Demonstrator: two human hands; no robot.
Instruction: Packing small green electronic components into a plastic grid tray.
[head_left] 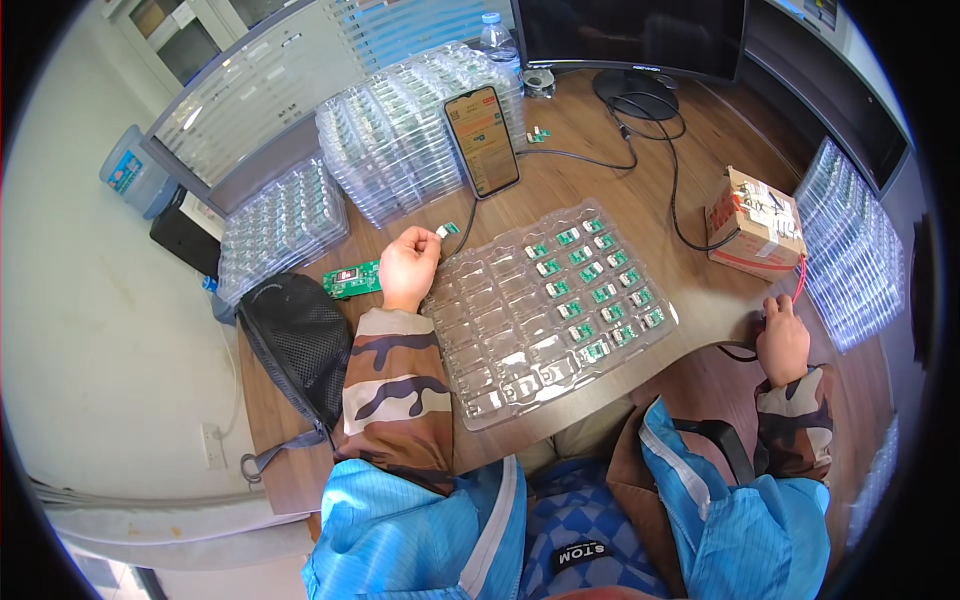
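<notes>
My left hand (408,266) pinches a small green circuit board (447,230) just off the upper left corner of a clear plastic blister tray (500,345). The tray's right columns hold several small green boards (595,275); its left pockets are bare. A larger green circuit board (352,279) lies on the wooden desk left of that hand. My right hand (782,340) rests at the desk's right edge on a computer mouse, mostly hidden, next to a red cable and below a cardboard box (755,222).
A phone (481,140) leans on stacks of filled clear trays (400,145). More tray stacks sit at far left (282,225) and far right (850,255). A monitor (630,35), black cables (650,140), a water bottle (497,40) and a black mesh bag (300,340) surround the work area.
</notes>
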